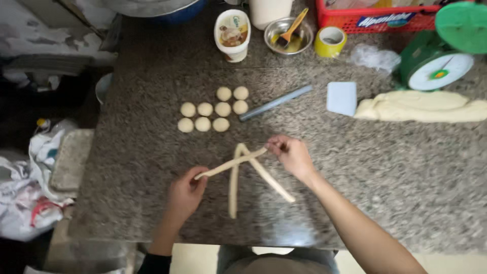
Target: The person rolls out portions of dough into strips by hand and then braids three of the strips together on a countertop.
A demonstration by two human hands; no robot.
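Bare granite counter [406, 167] lower right and far left gives passage; dough balls [213, 109], grey rod [275, 103], white scraper [341, 98], dough slab [421, 106] block upper centre-right.

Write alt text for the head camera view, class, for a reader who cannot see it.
Two bare hands, left hand and right hand, hold the ends of one dough strand across two more strands joined at the top on a speckled stone counter. Behind sit eight dough balls, a rolling stick, a scraper and a green scale.
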